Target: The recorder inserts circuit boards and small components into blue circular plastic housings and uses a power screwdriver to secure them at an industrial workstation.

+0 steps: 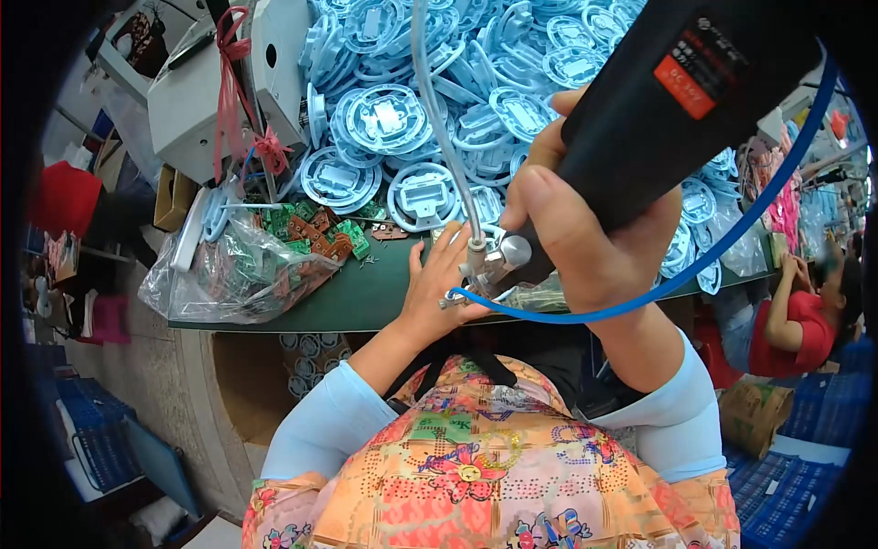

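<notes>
Green table (366, 297) (cluttered): right hand (576, 229) grips black screwdriver (658, 101).

Single head-worn fisheye view, steeply downward, close over the green workbench (366, 306).

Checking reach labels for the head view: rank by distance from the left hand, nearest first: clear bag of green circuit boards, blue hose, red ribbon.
1. Blue hose: touching the left hand, at its fingertips.
2. Clear bag of green circuit boards: on the table, to the hand's left.
3. Red ribbon: far upper left, tied on the grey machine.
</notes>
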The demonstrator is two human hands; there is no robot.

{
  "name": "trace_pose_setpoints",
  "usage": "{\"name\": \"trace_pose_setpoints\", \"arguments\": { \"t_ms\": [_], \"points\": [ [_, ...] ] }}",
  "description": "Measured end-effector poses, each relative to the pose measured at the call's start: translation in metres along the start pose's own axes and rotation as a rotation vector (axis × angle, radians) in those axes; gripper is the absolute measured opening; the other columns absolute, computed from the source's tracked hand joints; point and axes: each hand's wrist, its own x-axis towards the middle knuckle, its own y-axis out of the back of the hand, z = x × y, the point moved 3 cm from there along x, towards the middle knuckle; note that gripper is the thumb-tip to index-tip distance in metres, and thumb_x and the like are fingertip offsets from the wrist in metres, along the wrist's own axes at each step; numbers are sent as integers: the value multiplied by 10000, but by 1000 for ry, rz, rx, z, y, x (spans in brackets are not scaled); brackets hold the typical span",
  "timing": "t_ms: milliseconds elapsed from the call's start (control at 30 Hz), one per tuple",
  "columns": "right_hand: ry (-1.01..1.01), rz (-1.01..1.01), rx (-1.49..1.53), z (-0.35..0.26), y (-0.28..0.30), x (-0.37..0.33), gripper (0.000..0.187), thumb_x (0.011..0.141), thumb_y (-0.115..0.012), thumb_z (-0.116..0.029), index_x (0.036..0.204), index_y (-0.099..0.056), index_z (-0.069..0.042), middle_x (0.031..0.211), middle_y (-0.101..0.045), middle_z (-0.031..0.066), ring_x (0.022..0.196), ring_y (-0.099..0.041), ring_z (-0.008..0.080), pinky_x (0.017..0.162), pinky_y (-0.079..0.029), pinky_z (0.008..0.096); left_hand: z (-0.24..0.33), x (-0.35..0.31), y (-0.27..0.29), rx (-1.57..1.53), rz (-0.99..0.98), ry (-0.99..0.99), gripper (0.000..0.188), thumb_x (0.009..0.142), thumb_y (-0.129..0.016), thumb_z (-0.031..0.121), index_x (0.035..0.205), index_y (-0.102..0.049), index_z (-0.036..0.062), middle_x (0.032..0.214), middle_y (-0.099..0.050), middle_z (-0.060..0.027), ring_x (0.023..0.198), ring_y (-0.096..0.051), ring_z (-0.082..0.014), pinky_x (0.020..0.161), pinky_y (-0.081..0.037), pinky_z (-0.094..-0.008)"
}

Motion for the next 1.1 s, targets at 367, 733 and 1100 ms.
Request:
{"name": "trace_pose_setpoints", "arguments": {
  "t_ms": [367, 733, 1100],
  "points": [
    [21, 12, 103, 14, -6, -10, 390, 819, -633, 31, 1181, -490, 41, 815, -605, 97, 655, -625, 146, 611, -506, 275, 9, 3, 5, -69, 14, 13, 885, 676, -775, 554, 1403, -478, 146, 1524, -369, -111, 1421, -309, -302, 1018, -255, -623],
    [8, 144, 124, -28, 49, 30, 430, 844, -606, -63, 1216, -478, 109, 756, -592, 90, 605, -606, 166, 589, -498, 295, 40, 3, 24, 612, -141, -68, 951, 657, -848, 449, 1401, -425, 34, 1529, -329, -159, 1430, -289, -312, 1067, -211, -672],
    [-15, 182, -6, 1, 63, 29, 390, 842, -626, -20, 1198, -501, 79, 787, -604, 91, 620, -616, 174, 597, -502, 295, 55, 21, -17, 618, -161, -363, 462, 744, -794, 286, 1167, -639, 184, 1184, -589, -91, 1080, -568, -268, 1048, -293, -629]
  ]
}}
